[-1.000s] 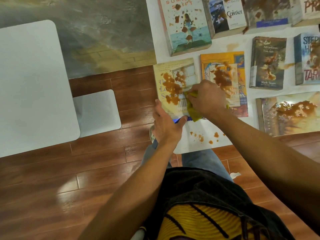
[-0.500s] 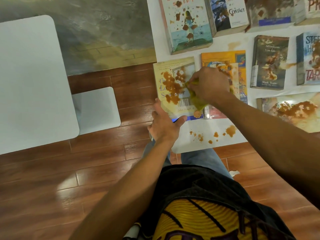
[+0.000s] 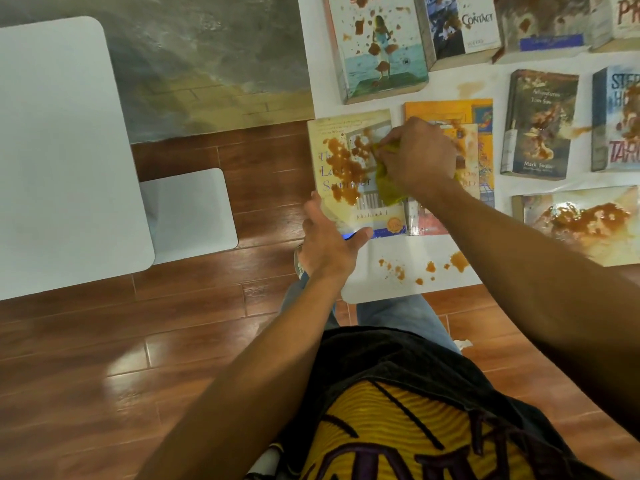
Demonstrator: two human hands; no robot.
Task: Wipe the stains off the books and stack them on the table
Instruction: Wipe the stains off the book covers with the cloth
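A pale yellow book [image 3: 341, 143] with brown stains lies at the near left corner of a white sheet [image 3: 377, 289] on the floor. My left hand [image 3: 329, 242] holds the book's near edge, thumb along its bottom. My right hand [image 3: 417, 155] grips a yellow-green cloth [image 3: 388, 188] and presses it on the right side of that cover. Several other stained books lie on the sheet, among them an orange one [image 3: 446, 110] partly under my right hand and a pale blue one [image 3: 381, 53] behind.
A white table [image 3: 59, 157] stands to the left, with a smaller white surface [image 3: 188, 213] below it. The floor is brown wood. Brown drops [image 3: 426, 268] spot the sheet near my knees. A dark Mark Twain book [image 3: 536, 126] and a large stained book [image 3: 581, 220] lie to the right.
My right hand with the cloth has moved up the yellow book's cover, away from me. My left hand has kept its hold on the near edge.
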